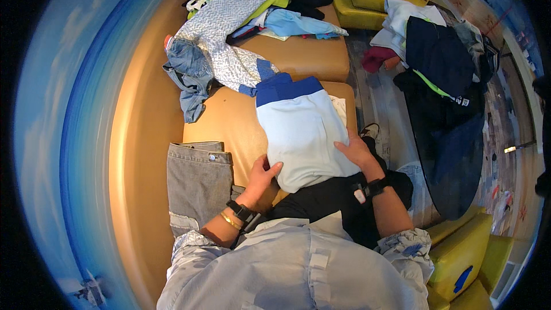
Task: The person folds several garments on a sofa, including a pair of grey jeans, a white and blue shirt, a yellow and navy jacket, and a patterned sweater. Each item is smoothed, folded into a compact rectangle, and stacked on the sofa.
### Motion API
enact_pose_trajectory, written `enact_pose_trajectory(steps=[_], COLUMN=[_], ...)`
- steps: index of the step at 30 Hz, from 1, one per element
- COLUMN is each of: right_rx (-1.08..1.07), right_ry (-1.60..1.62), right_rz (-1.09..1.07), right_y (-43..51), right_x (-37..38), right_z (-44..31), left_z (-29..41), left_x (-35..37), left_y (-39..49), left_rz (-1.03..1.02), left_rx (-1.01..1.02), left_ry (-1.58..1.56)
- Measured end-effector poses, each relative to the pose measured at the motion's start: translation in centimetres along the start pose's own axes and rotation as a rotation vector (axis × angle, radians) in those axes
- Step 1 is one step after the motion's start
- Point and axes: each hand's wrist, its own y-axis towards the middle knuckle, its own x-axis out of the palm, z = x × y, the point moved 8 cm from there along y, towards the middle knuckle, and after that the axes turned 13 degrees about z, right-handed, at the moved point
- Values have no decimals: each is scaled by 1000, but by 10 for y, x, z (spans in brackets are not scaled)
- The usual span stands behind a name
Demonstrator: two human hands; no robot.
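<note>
A folded pale-blue garment (301,137) with a dark-blue band along its far edge lies on the tan sofa seat (224,116) before me. My left hand (262,176) grips its near left edge, the thumb on top and the fingers partly hidden beneath. On the opposite side my right hand (355,150) has its thumb on the cloth; its other fingers are mostly out of sight under the edge. Part of a white printed cloth (339,105) shows beyond the garment's right side. Folded grey jeans (200,172) rest to the left of my left forearm.
Jumbled clothes (280,21) cover the far seat, with a patterned knit garment (228,26) and blue denim (187,69) draped nearer. More clothing (439,56) is heaped on a dark table (452,159) at right. Yellow-green chairs (460,254) stand near right and far back.
</note>
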Motion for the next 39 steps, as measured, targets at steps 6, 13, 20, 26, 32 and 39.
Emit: enact_pose_trajectory(steps=[6, 13, 20, 26, 32, 39], right_rx=[-53, 174, -751, -1112, -1076, -220], right_ry=[-27, 274, -152, -327, -453, -216], right_rz=[124, -709, 107, 118, 205, 249], right_y=[-14, -107, -96, -64, -18, 8], right_x=[9, 63, 42, 92, 65, 31], right_z=[1, -42, -144, -166, -143, -81], left_z=[7, 49, 44, 14, 33, 15], left_x=[15, -84, -67, 7, -18, -81], left_y=[6, 54, 34, -17, 5, 81], left_rz=[26, 209, 285, 59, 79, 18], left_rx=[27, 258, 663, 757, 764, 171], left_ry=[-13, 467, 907, 983, 917, 793])
